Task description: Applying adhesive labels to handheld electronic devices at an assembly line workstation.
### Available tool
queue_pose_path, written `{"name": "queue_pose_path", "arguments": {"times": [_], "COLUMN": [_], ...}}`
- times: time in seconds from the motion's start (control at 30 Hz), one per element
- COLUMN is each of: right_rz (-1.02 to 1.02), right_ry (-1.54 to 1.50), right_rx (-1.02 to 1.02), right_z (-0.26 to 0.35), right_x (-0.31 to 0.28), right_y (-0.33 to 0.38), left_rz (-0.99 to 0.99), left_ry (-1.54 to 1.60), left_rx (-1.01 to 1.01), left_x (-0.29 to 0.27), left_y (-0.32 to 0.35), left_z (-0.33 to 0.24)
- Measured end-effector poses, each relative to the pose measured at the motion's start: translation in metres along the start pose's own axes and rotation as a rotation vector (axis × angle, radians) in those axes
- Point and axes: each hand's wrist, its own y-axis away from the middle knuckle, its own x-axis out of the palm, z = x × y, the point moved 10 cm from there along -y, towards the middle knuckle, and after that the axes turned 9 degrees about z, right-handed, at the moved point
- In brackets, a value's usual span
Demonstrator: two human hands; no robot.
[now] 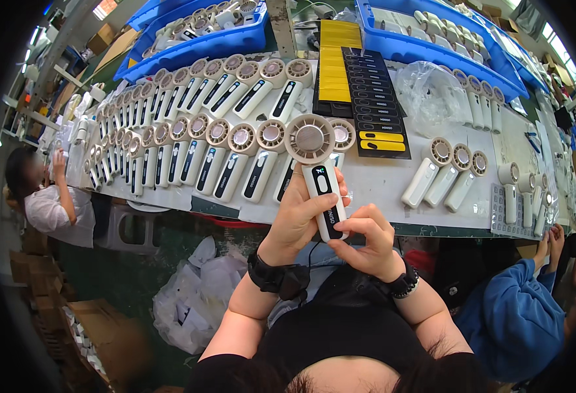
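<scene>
A white handheld fan (pixel 309 139) with a round beige grille stands upright before me over the table's near edge. Round its handle my left hand (pixel 296 213) is closed, the thumb across the black front panel. A small display is lit at the top of that panel. Thumb and forefinger of my right hand (pixel 370 241) pinch the lower end of the same handle. Behind it, rows of similar white fans (pixel 242 139) lie with their heads away from me. Black sheets of panel stickers (pixel 370 92), two yellow patches showing, lie beyond the fan to the right.
Blue crates (pixel 199 47) of fans stand at the back. A clear plastic bag (pixel 429 92) and three fans (pixel 440 152) lie on the right of the table (pixel 373 190). People sit at both sides, one in a blue top (pixel 514 314). A filled plastic bag (pixel 193 301) is on the floor.
</scene>
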Motion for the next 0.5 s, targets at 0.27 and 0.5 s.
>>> {"name": "queue_pose_path", "arguments": {"times": [0.27,0.5], "right_rz": [0.002,0.066], "right_ry": [-0.014,-0.072], "right_rx": [0.018,0.056], "right_z": [0.002,-0.004], "right_x": [0.001,0.003], "right_y": [-0.001,0.004], "left_rz": [-0.043,-0.051], "left_ry": [0.039,0.103], "left_rx": [0.006,0.010], "left_x": [-0.007,-0.011], "left_y": [0.001,0.004], "left_z": [0.002,0.006]}}
